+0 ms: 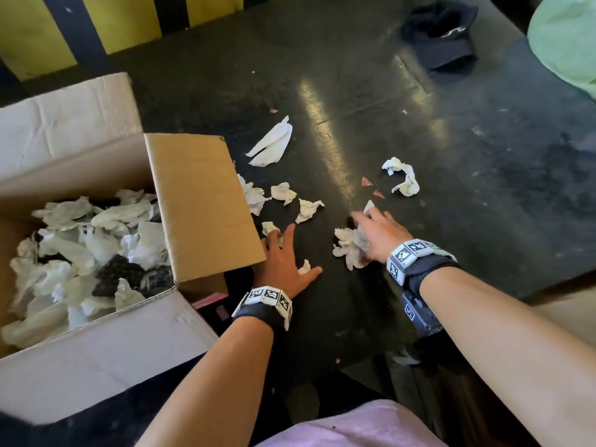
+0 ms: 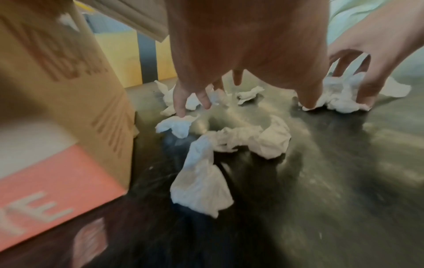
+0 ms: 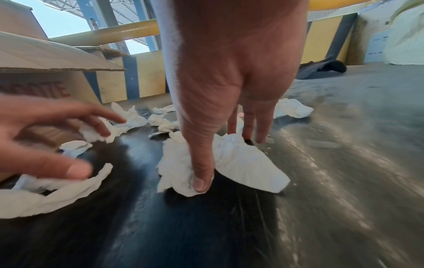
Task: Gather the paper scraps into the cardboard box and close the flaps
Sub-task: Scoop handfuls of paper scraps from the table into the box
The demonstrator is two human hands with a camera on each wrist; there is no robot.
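Observation:
The cardboard box (image 1: 96,350) stands at the left with its flaps (image 1: 203,204) open and many white paper scraps (image 1: 90,253) inside. More white scraps lie loose on the dark floor: a flat one (image 1: 274,143), a curled one (image 1: 403,175), and small ones (image 1: 308,209) by the box. My left hand (image 1: 285,253) lies spread over small scraps (image 2: 176,126) beside the box, fingers straight and touching them. My right hand (image 1: 371,232) grips a crumpled wad (image 1: 346,250), with the thumb (image 3: 201,179) in front of it and the fingers behind.
A black cap (image 1: 442,33) lies far back on the floor, and a pale green bag (image 1: 567,37) is at the far right. A yellow-and-black barrier (image 1: 96,21) runs behind the box. Tiny red bits (image 1: 367,182) lie among the scraps.

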